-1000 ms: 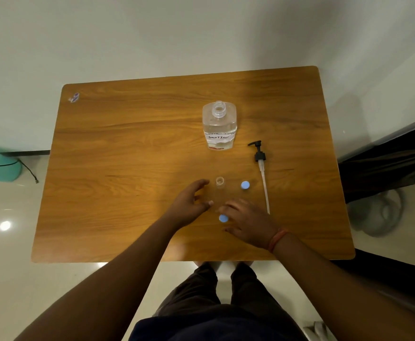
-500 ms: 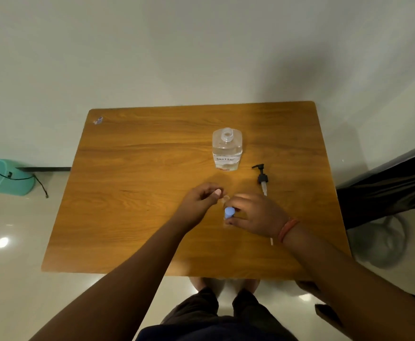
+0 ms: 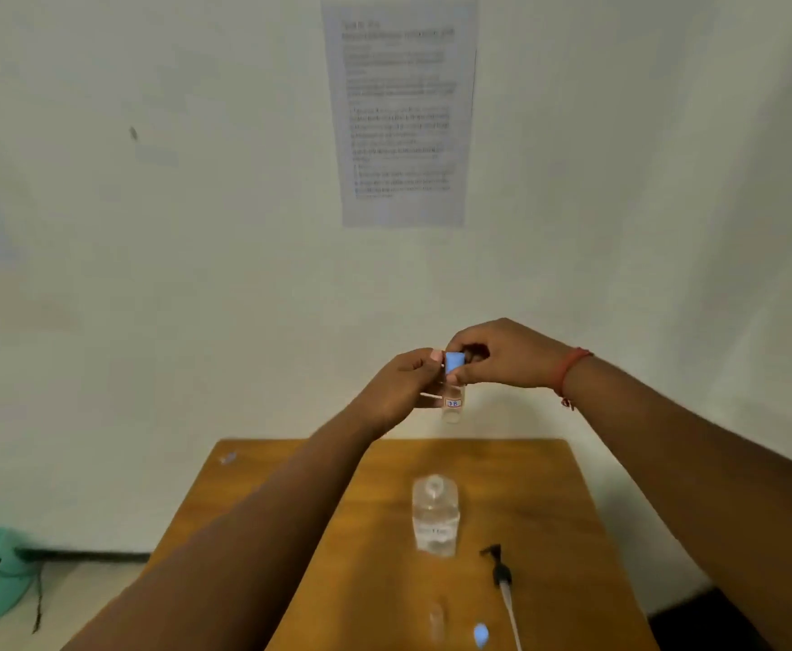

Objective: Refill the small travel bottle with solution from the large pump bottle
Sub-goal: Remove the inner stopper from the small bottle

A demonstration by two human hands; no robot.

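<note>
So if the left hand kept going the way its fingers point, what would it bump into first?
Probably the right hand: the left hand points right, across the small bottle and blue cap both hold. Depth is unclear.

A: State the small clear plastic travel bottle [image 3: 452, 406].
B: Upright at frame centre, raised above the table, a small label on its side, round blue cap [image 3: 453, 362] at its top.
A: The large clear pump bottle [image 3: 435, 519]?
B: Upright, lower centre; neck open. Its black pump head [image 3: 500, 573] lies at its right.
</note>
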